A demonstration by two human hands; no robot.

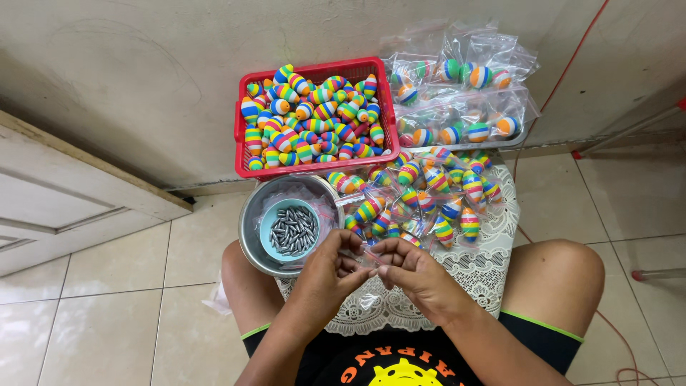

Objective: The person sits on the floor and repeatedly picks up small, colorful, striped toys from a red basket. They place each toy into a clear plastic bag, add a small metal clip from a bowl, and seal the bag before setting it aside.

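Tiled floor and lace-covered counter (486,275): left hand (325,275) and right hand (414,275) meet fingertip to fingertip, pinching one small clear bag (366,259) between them. Striped floats (429,196) lie just beyond the grip; the bowl (250,236) of grey weights (291,232) sits nearer the left hand.

Steel bowl (251,236) left, bagged floats (429,196) ahead (crowded); lace cloth (479,275) right lies bare.
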